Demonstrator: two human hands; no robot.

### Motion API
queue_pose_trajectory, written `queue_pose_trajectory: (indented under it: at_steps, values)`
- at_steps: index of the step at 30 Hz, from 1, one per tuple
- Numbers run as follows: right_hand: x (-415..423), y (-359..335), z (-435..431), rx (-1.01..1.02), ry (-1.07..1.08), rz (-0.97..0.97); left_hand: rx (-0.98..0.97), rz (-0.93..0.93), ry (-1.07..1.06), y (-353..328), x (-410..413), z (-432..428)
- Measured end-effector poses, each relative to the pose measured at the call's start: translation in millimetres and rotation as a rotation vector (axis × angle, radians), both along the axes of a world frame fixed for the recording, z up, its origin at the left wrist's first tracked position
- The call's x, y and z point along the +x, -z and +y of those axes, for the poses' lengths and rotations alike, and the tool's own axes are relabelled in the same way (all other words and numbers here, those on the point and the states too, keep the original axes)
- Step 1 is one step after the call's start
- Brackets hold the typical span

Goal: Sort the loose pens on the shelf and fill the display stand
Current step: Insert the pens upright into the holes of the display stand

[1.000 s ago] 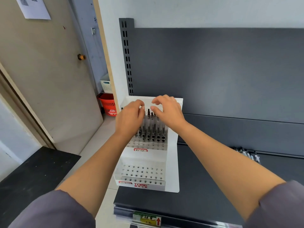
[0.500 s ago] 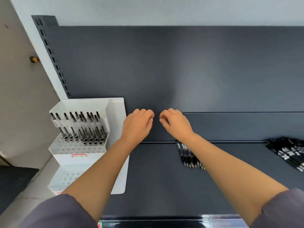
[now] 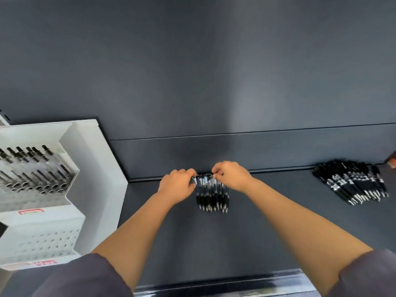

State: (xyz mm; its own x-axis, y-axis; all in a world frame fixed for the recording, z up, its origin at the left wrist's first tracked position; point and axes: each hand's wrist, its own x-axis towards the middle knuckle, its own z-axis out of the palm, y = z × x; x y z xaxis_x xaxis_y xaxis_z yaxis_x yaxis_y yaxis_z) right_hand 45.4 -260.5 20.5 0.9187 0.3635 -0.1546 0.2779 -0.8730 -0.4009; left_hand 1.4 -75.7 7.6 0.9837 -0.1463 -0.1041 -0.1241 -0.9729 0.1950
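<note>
A small row of several black pens [image 3: 212, 197] lies on the dark shelf [image 3: 214, 243] against its back lip, tips toward me. My left hand [image 3: 176, 187] grips the row's left side at the clip ends. My right hand [image 3: 232, 175] pinches the top of the row from the right. A white tiered display stand [image 3: 94, 168] sits at the left end of the shelf, with several pens upright in its upper tier and its lower tiers showing bare holes.
A larger heap of black pens [image 3: 353, 182] lies at the back right of the shelf. A red object [image 3: 392, 162] peeks in at the right edge. The dark back panel [image 3: 192, 71] rises behind the shelf.
Both hands left the display stand, moved right along the shelf and came down onto the small row of pens. My view turned right, shifting the stand to the left edge.
</note>
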Motion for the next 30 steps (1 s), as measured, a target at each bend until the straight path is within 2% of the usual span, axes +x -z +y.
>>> queue_pose_trajectory:
  at_steps: [2, 5, 14, 20, 23, 26, 30]
  values:
    - [6.6, 9.5, 0.1, -0.021, -0.006, 0.078, 0.017, 0.121, 0.010, 14.9, 9.0, -3.4]
    - [18.5, 21.8, 4.0, -0.046, 0.016, 0.139, -0.022, 0.188, -0.034, 32.8, 23.0, -5.3]
    - [45.8, 53.7, 41.5, -0.110, 0.236, 0.173, -0.297, 0.218, -0.332, 64.1, 59.2, -12.2]
    - [50.8, 67.6, 60.5, -0.190, 0.292, 0.128, -0.269, 0.228, -0.395, 75.8, 70.9, -20.1]
    - [52.7, 67.5, 63.1, -0.139, 0.319, 0.149, -0.332, 0.245, -0.394, 76.9, 75.8, -20.5]
    - [53.1, 64.0, 59.1, -0.047, 0.351, 0.178, -0.472, 0.210, -0.372, 79.5, 74.8, -16.2]
    - [51.0, 55.8, 51.8, 0.340, 0.417, 0.332, -0.651, 0.173, -0.321, 77.9, 68.9, -10.7]
